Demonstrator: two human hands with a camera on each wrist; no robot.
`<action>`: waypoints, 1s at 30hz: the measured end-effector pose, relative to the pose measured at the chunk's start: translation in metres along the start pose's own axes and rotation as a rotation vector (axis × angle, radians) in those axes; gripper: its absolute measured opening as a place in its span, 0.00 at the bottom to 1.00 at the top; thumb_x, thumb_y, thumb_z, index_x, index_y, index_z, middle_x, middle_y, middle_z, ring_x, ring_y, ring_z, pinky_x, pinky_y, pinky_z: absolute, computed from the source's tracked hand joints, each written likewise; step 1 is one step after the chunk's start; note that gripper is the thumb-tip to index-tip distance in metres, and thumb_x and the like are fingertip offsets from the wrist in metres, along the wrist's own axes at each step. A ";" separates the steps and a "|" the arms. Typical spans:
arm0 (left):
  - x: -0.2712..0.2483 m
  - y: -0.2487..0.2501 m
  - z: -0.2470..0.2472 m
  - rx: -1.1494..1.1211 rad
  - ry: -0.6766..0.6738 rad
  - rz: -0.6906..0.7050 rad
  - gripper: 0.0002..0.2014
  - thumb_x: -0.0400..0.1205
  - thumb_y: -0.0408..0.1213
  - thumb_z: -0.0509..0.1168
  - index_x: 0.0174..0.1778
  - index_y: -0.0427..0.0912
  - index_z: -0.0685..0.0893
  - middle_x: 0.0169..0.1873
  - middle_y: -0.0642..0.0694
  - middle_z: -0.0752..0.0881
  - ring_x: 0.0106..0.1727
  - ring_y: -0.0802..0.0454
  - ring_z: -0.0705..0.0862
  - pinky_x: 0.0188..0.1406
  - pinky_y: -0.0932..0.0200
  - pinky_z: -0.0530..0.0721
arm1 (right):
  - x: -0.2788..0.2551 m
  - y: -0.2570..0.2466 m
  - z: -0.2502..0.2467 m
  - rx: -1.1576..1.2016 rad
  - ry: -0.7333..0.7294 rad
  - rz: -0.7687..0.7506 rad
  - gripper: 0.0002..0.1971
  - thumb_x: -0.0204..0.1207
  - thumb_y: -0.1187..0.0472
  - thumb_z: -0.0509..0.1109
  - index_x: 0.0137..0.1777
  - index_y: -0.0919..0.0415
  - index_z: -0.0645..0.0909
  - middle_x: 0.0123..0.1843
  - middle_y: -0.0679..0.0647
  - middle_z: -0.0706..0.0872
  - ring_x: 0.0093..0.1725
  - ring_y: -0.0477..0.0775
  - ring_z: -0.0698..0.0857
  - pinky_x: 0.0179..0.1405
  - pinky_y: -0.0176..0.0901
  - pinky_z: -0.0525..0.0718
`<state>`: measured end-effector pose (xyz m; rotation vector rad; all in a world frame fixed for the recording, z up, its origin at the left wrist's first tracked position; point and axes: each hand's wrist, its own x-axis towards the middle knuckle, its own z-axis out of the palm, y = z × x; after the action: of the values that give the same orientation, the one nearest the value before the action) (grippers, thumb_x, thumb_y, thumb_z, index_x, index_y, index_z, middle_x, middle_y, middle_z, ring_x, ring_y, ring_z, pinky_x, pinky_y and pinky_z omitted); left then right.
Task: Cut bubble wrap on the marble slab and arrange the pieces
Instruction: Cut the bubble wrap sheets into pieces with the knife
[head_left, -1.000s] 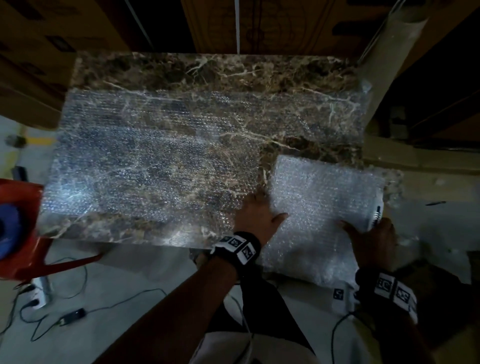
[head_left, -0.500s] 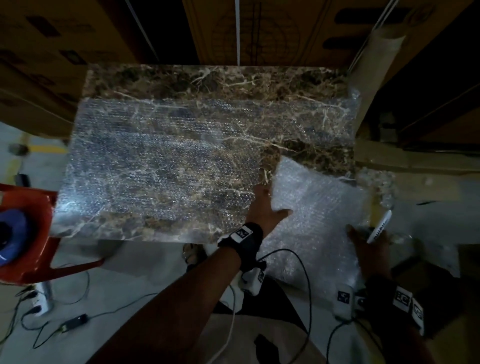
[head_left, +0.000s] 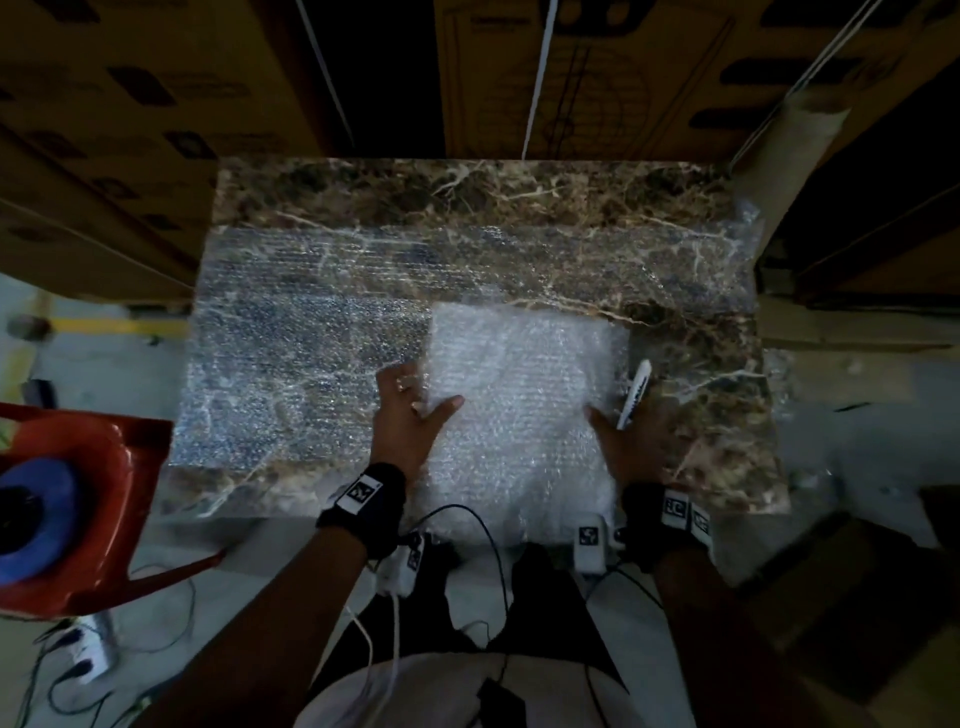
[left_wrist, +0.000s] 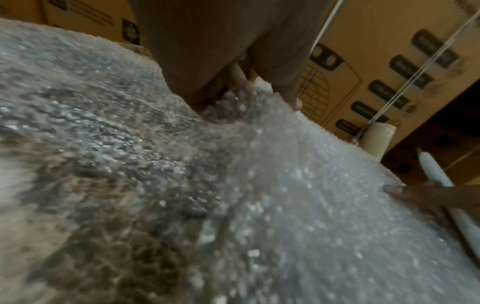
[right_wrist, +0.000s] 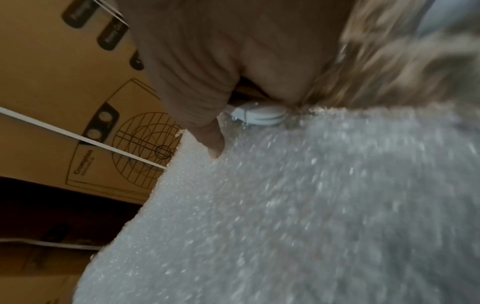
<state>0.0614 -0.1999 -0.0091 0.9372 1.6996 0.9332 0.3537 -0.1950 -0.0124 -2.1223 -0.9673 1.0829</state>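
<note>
A brown marble slab (head_left: 467, 192) carries a large clear bubble wrap sheet (head_left: 301, 353) over its left and middle. A thick white stack of bubble wrap pieces (head_left: 519, 405) lies at the front middle, its near edge hanging over the slab. My left hand (head_left: 410, 410) grips the stack's left edge, thumb on top; in the left wrist view the stack (left_wrist: 324, 205) rises between thumb and fingers. My right hand (head_left: 623, 436) holds a white cutter (head_left: 636, 389) and presses its thumb on the stack's right edge (right_wrist: 285, 205). The cutter's end (right_wrist: 259, 116) shows under the palm.
A red chair (head_left: 104, 493) with a blue object stands left of the slab. A cardboard tube (head_left: 789, 156) leans at the back right corner. Printed cardboard boxes (head_left: 156, 104) stand behind the slab. Cables (head_left: 78, 665) lie on the floor at the left.
Both hands have carried the white stack from the slab's front right corner leftward and further onto the slab. The large sheet has stayed put.
</note>
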 end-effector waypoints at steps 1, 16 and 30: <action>0.008 -0.002 -0.006 -0.027 0.000 0.009 0.36 0.72 0.51 0.83 0.69 0.61 0.68 0.61 0.39 0.87 0.59 0.36 0.87 0.51 0.53 0.86 | 0.003 -0.008 0.009 -0.026 0.024 0.005 0.30 0.77 0.47 0.80 0.69 0.67 0.77 0.56 0.57 0.83 0.53 0.59 0.84 0.48 0.43 0.77; 0.045 -0.025 0.001 0.311 -0.134 0.308 0.30 0.87 0.39 0.68 0.84 0.57 0.66 0.80 0.48 0.70 0.64 0.66 0.76 0.64 0.54 0.84 | 0.023 -0.022 0.048 -0.194 0.098 -0.055 0.27 0.83 0.56 0.74 0.73 0.72 0.70 0.65 0.70 0.83 0.61 0.69 0.85 0.47 0.45 0.73; 0.048 -0.013 -0.010 0.272 -0.070 0.337 0.27 0.87 0.38 0.69 0.83 0.54 0.73 0.68 0.53 0.75 0.36 0.60 0.77 0.44 0.68 0.81 | 0.022 -0.025 0.044 -0.096 0.135 -0.082 0.30 0.81 0.53 0.76 0.75 0.67 0.69 0.66 0.67 0.83 0.61 0.67 0.85 0.56 0.58 0.86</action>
<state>0.0374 -0.1647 -0.0360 1.4548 1.6642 0.8829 0.3171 -0.1558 -0.0262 -2.1808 -1.0507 0.8570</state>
